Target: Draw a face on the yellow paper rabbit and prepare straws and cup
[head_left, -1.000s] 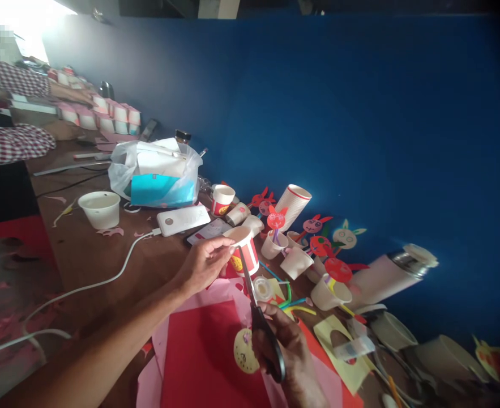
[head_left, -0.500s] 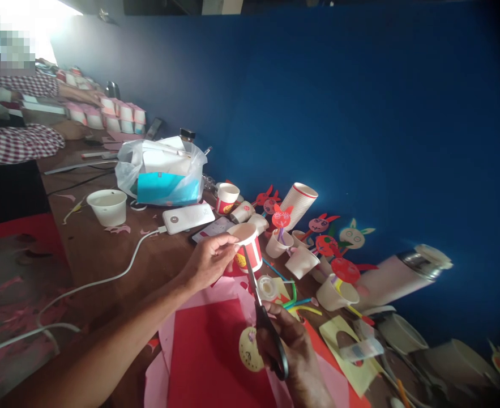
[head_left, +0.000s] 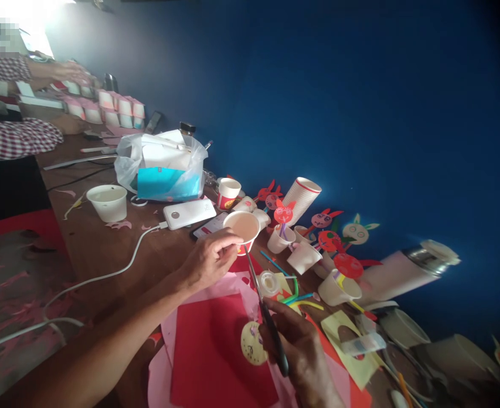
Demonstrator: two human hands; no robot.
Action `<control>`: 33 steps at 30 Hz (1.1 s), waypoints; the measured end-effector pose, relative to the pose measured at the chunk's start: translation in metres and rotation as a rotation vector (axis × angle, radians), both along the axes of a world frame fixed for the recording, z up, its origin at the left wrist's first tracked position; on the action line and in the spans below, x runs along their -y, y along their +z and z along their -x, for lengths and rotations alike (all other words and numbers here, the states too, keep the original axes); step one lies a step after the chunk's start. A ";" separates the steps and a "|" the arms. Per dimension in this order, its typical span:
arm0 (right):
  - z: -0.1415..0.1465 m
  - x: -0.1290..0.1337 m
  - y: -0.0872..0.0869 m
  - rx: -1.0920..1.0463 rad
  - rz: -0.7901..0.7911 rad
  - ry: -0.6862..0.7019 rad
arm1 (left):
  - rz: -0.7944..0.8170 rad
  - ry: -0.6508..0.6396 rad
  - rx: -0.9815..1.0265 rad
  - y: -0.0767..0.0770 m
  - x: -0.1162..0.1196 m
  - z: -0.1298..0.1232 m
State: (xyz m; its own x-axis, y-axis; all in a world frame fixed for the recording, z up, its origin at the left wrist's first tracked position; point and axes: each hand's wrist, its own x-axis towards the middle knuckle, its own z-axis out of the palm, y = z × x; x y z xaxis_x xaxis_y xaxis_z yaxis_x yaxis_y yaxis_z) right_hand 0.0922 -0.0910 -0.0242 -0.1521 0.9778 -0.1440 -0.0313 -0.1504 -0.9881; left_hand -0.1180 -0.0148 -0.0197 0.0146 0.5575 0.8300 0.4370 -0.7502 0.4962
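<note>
My left hand (head_left: 213, 255) grips a red-and-white paper cup (head_left: 242, 226) by its near rim; the cup tips toward me so its inside shows. In my right hand (head_left: 294, 340) is a pair of scissors (head_left: 270, 328) with black handles, its blades pointing up to the cup just below my left fingertips. Whether the blade tips touch the cup I cannot tell. Beneath my hands lie a red paper sheet (head_left: 207, 351) and pink paper (head_left: 158, 368). A round yellow paper face (head_left: 253, 343) rests on the red sheet, partly covered by my right hand.
Paper cups with red paper animal heads (head_left: 283, 212) stand on the right, near a cup stack (head_left: 303, 198) and a flask (head_left: 402, 269). A power bank (head_left: 190, 214), a white tub (head_left: 107, 204) and a plastic bag (head_left: 169, 184) are on the left. A co-worker's checked sleeve (head_left: 18, 139) shows far left.
The paper cup has tilted toward me, so more of its inside shows and less of its red side. The scissors stay close below it. The co-worker's far arm has shifted.
</note>
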 end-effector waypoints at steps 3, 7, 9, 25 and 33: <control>0.000 0.003 0.001 0.122 -0.026 -0.033 | 0.006 0.034 -0.050 0.003 0.002 0.001; -0.001 0.008 -0.007 0.418 -0.287 -0.123 | 0.035 0.029 -0.077 0.009 0.005 0.001; 0.000 0.009 -0.014 0.596 -0.490 -0.184 | 0.043 0.026 -0.085 0.011 0.006 0.001; 0.008 0.014 0.008 -0.153 0.154 0.069 | 0.039 -0.001 -0.117 0.006 0.002 0.000; 0.004 0.018 -0.013 0.862 -0.607 -0.154 | -0.011 0.017 -0.130 0.005 0.001 -0.002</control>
